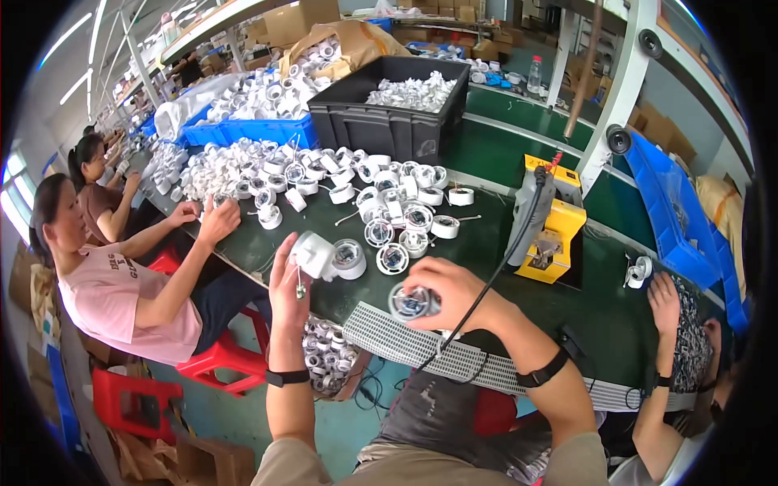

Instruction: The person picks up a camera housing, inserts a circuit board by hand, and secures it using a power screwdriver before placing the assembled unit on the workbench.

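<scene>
White plastic housing (312,253), rounded cap shape, raised above green tabletop (502,243) edge in left hand (288,283); fingers wrapped about its lower side, thin wire dangling below. Looks light, rigid, smooth; probably best gripped by rim, wire left free. Further right, round white ring part (412,301) with shiny metallic insert, enclosed by right hand (450,293), fingers curled tight around edge. Likely light, stiff, insert perhaps delicate. Behind: heap of similar white parts (324,174), dark grey crate (389,105), yellow fixture (555,239), black cable (494,275).

left grip (289,279) raised, right grip (442,292) clenched
</scene>
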Available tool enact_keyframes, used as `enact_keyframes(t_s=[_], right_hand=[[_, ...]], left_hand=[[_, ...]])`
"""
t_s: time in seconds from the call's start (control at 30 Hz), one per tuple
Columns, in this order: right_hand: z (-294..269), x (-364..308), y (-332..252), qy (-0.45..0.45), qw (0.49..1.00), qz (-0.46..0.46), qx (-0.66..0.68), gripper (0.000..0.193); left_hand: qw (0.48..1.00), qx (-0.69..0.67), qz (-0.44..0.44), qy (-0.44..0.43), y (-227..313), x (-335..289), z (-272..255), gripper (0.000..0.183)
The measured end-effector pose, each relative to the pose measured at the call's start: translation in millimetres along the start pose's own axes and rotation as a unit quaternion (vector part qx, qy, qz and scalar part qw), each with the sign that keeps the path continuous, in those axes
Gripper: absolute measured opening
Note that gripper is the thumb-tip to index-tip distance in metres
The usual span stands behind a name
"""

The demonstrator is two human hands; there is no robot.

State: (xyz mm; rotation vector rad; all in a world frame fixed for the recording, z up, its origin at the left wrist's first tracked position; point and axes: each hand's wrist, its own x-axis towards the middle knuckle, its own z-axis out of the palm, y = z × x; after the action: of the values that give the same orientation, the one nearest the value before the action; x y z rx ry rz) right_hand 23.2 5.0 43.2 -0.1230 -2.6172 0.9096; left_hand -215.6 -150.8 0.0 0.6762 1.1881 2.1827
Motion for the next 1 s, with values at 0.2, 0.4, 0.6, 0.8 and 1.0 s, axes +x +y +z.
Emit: enact_keyframes(t_s=[0.2,0.4,0.6,0.8,1.0], right_hand=[[-15.6,-37.4,2.5,0.006,0.998,0.057,0.009,0.04],[-28.0,-67.7,-1.5,0.05,0.993,0.103,-0.02,0.042],[-23.4,-88.7,2.4,0.079,0.993,0.083,-0.04,0.038],[-75.6,-159.8,17.8,0.23,0.953,0.181,0.074,0.048],[-128.9,-248.9,43.3,0.523,0.606,0.191,0.568,0.042]], left_hand=[[0.974,0.161,0.143,-0.073,-21.9,23.2,8.1,0.054],[0.847,0.442,0.259,-0.143,-41.6,41.6,29.5,0.049],[0.776,0.547,0.307,-0.072,-34.3,43.0,46.8,0.036],[0.846,0.45,0.286,0.026,-70.8,73.2,0.7,0.038],[0.917,0.295,0.266,0.027,-61.7,58.6,15.4,0.04]])
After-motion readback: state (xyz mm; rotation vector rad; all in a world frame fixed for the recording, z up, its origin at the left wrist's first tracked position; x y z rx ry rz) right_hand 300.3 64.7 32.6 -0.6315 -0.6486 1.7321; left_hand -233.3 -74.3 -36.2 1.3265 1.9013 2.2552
